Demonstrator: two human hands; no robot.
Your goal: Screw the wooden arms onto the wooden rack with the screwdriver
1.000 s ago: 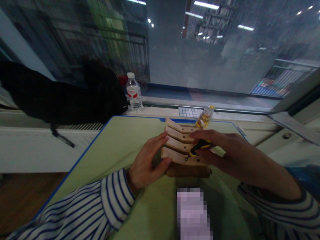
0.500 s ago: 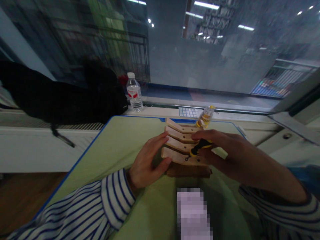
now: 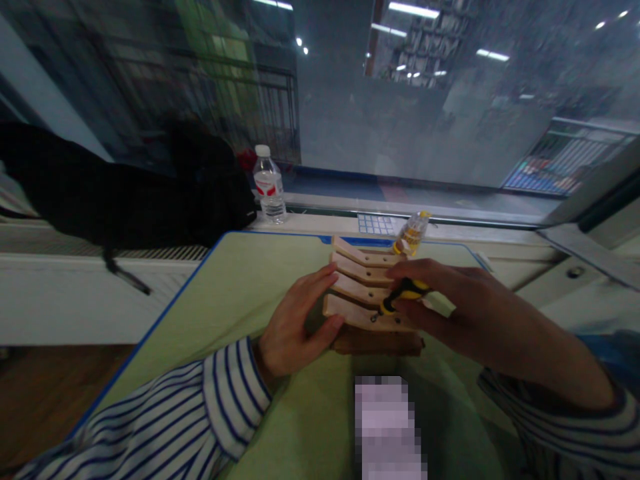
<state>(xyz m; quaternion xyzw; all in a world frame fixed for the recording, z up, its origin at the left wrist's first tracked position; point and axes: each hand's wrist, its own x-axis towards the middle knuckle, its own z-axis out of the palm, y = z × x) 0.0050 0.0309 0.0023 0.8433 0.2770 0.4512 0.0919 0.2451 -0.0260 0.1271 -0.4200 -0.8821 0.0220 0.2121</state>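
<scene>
A wooden piece made of several light slats (image 3: 356,288) on a darker base stands on the green table (image 3: 240,300). My left hand (image 3: 295,325) lies against its left side, fingers stretched over the slats and thumb at the lowest one. My right hand (image 3: 450,303) is closed round a black and yellow screwdriver (image 3: 400,295), whose tip rests on the lowest slat. Both sleeves are striped blue and white.
A water bottle (image 3: 269,185) stands on the window ledge, next to a black bag (image 3: 125,193). A small yellow-topped bottle (image 3: 411,235) leans behind the wooden piece. A pixelated pink patch (image 3: 387,427) covers the near table. The table's blue edge runs along the left.
My right hand has shifted very slightly with the screwdriver on the lowest slat. My left hand has stayed put.
</scene>
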